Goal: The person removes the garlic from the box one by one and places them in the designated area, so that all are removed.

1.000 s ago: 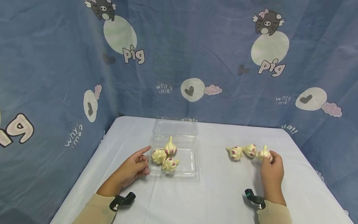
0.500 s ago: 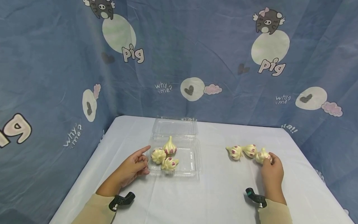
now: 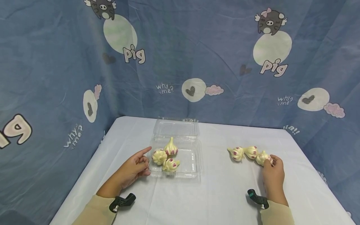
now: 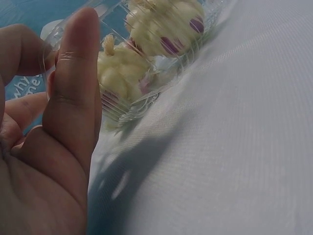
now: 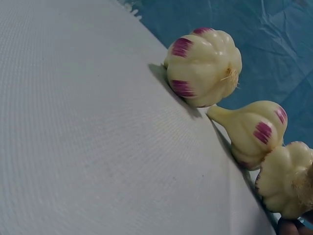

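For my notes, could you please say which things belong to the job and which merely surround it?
Job: clear, open plastic box; three cream, purple-streaked garlic bulbs inside; three matching bulbs outside, one in the right hand.
Surroundings: blue pig-print cloth; white tabletop; black wrist devices.

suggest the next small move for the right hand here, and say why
Probably lift the garlic bulb pinched by the right hand slightly off the table: the grip looks in place, the clear container stands open, and three bulbs sit inside it with bare room to their right.
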A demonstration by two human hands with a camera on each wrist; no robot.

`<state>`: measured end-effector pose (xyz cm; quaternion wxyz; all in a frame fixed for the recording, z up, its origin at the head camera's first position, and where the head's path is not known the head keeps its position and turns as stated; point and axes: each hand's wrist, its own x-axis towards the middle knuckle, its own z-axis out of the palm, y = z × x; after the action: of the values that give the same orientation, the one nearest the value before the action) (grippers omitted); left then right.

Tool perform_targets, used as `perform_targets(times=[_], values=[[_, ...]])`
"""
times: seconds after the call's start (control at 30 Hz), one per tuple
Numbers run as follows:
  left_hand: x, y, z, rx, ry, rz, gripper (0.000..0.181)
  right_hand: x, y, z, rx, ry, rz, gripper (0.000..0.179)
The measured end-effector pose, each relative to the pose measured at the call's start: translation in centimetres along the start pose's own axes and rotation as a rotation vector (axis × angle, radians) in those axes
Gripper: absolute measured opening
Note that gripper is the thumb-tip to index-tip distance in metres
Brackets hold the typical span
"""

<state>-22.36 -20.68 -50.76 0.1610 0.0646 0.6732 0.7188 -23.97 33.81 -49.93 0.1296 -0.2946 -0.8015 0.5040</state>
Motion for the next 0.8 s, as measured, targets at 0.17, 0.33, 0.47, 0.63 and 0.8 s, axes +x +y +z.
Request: perform_targets(times=[0.17,0.33,0.47,0.63,0.8], values=[[-0.18,0.08,-0.03,-0.008,-0.007,0.008,0.077,-0.07,0.14,0.16,-0.004,-0.010,-0.032,0.060],[-0.21,0.03,0.00,-0.005,-0.008,0.013,0.077,-0.24,0.30,0.16,-0.037,-0.016,-0.045,0.060],[-0.12,-0.08,-0.07,-0.003,-0.004,0.011,0.077,-0.26,0.43,0.15,-0.050,-0.015,-0.051,0.060],[-0.10,-0.12,-0.14,-0.006,-0.009,0.010,0.077,-0.18,0.52,0.14,-0.063,-0.014,-0.069,0.061],[-0.12,-0.07,-0.14,-0.004,-0.017,0.009,0.077,-0.15,0.54,0.15,-0.060,-0.011,-0.072,0.062]])
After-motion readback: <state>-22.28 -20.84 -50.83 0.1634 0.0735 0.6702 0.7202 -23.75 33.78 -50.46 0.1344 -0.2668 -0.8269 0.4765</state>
